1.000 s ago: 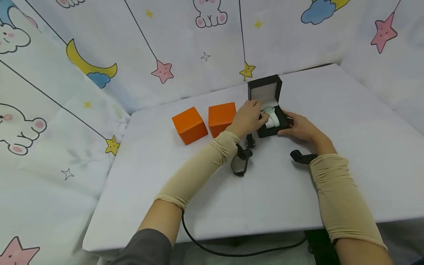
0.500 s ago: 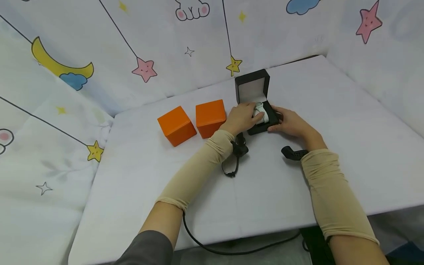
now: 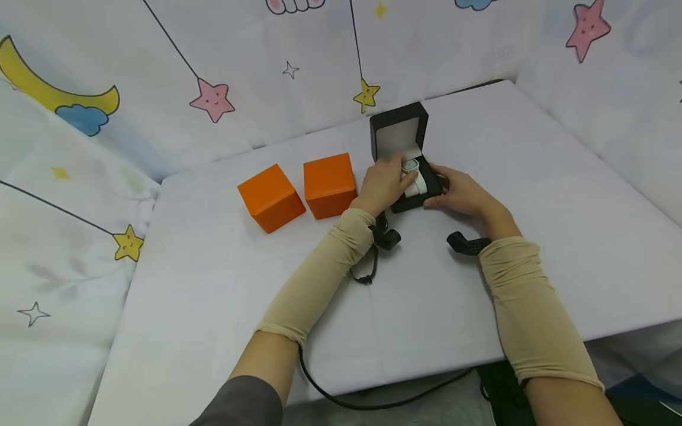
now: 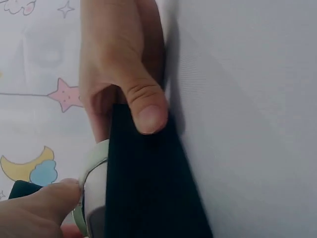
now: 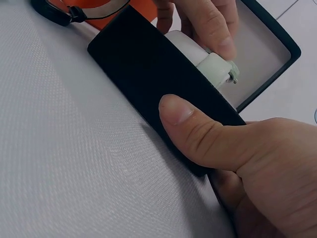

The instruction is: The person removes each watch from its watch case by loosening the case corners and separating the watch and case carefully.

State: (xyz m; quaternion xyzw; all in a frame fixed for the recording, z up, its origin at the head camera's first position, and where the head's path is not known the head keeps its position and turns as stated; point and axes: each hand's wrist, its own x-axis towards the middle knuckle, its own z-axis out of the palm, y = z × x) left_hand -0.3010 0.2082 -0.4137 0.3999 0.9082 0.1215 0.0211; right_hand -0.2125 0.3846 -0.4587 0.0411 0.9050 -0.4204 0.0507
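Observation:
A pale green wristwatch (image 3: 410, 166) is wrapped around a white cushion (image 3: 418, 187) in an open black watch box (image 3: 407, 204). My left hand (image 3: 380, 184) reaches in from the left and pinches the watch with thumb and fingers; its fingertips are partly hidden in the head view. My right hand (image 3: 465, 192) grips the box at its right side. The right wrist view shows the right thumb (image 5: 181, 115) lying on the box's front wall, with the green strap (image 5: 215, 69) beside the left hand's finger. The lid (image 3: 399, 131) stands up, its lining pale.
Two orange boxes (image 3: 272, 198) (image 3: 329, 184) stand to the left of the watch box on the white table (image 3: 415, 302). A black-strapped object (image 3: 364, 278) lies near the left wrist. A black cable (image 3: 373, 407) hangs below the table's front edge.
The head view has shifted, so everything sits further left in it. My left fingers have shifted slightly around the watch. The right hand keeps its hold on the box.

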